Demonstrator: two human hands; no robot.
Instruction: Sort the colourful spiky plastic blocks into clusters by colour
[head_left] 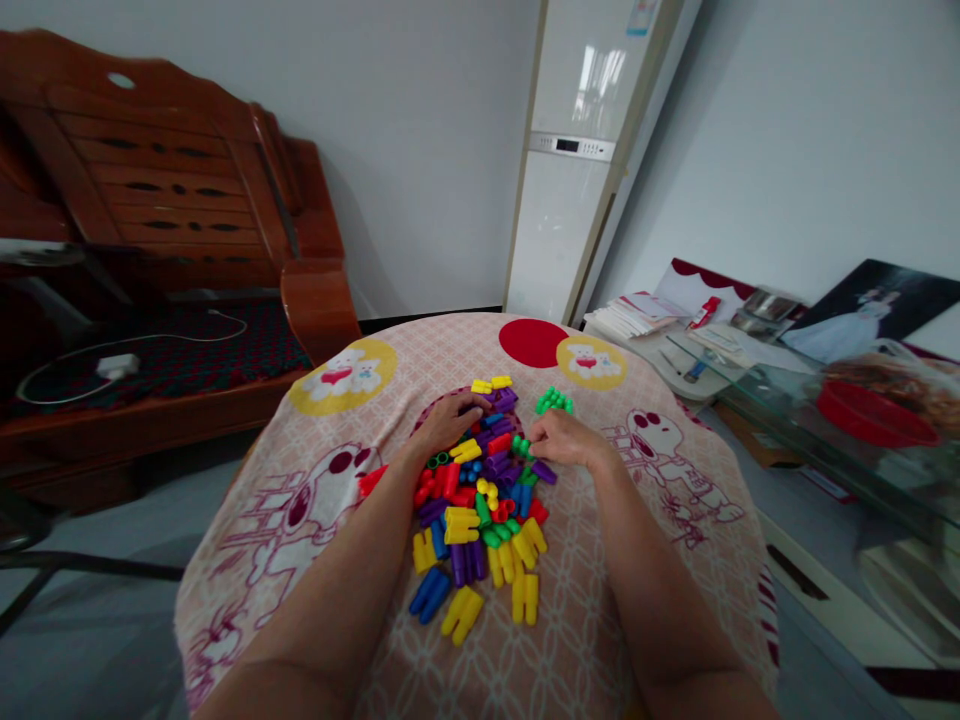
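A loose heap of plastic building blocks in yellow, red, blue, green and purple lies on the cloth-covered round table. My left hand reaches over the heap's far left side. Its fingers are bent together at a purple block, and their undersides are hidden. At the heap's right edge, my right hand has its fingers closed on a green block. Just beyond it sits a group of green blocks. Two yellow blocks lie past my left fingertips. Red blocks show beside my left forearm.
The patterned tablecloth hangs over the table edge. A wooden bench with a white charger stands at left. On the right, a glass-topped table carries papers, a red bowl and a photo. A tall white cabinet unit stands behind.
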